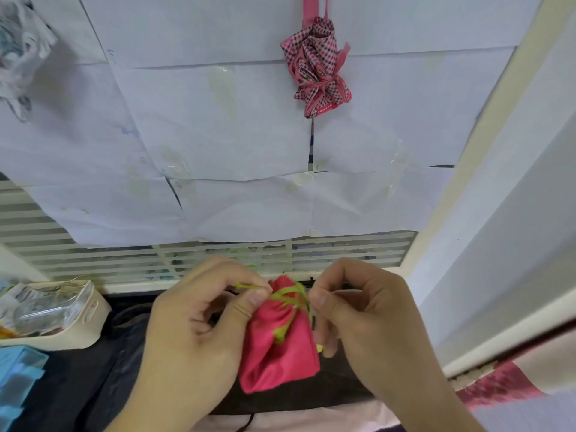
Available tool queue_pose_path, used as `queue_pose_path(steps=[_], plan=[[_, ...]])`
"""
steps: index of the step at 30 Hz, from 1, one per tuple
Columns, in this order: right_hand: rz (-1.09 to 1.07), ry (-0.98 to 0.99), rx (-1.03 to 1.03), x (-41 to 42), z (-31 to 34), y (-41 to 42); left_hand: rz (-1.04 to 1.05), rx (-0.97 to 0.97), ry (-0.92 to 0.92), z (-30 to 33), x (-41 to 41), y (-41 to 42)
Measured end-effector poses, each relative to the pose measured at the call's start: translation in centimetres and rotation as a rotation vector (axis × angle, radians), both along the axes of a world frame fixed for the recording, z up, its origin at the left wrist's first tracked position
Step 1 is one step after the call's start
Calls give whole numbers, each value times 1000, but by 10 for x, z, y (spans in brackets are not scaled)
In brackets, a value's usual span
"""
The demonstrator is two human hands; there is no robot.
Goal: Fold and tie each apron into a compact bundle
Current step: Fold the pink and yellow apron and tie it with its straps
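A pink apron [280,344] folded into a small bundle hangs between my hands, with lime-green ties [288,296] wrapped around its upper part. My left hand [199,325] pinches one green tie end at the bundle's upper left. On the bundle's right side, my right hand [361,319] pinches the other tie end between thumb and forefinger. A checked pink apron [316,67], tied into a bundle, hangs by its pink strap from the wall at the top.
White paper sheets [218,135] cover the wall, with a slatted vent [124,257] below. A cream basket [56,313] with clear plastic items stands at the left, a blue object [15,378] beneath it. Dark fabric [93,369] lies under my hands. A white frame [467,169] runs along the right.
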State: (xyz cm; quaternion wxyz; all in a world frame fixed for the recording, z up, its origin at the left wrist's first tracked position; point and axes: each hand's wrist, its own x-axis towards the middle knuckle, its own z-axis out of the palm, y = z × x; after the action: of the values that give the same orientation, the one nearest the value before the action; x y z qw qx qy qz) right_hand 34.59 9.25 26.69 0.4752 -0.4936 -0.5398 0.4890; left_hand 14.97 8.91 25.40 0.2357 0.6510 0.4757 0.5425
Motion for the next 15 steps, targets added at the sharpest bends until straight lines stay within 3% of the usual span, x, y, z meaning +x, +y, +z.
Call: queue_pose_path(steps=[3,7,10,12,15], plan=[[100,17,-57,-24,-16,1,9,-56,-16,-27,17,1],[-97,-426,-94,-32,-158,16,144,-413,52,-149,2,27],[-7,-637,-481,-23,-273,-12,199,-800,-77,-247,-27,30],[97,-642,-652,-28,-323,-43,243,-947,-152,-304,-38,11],[61,-563,-760,-48,-357,-55,286,-1086,-244,-348,-41,-13]])
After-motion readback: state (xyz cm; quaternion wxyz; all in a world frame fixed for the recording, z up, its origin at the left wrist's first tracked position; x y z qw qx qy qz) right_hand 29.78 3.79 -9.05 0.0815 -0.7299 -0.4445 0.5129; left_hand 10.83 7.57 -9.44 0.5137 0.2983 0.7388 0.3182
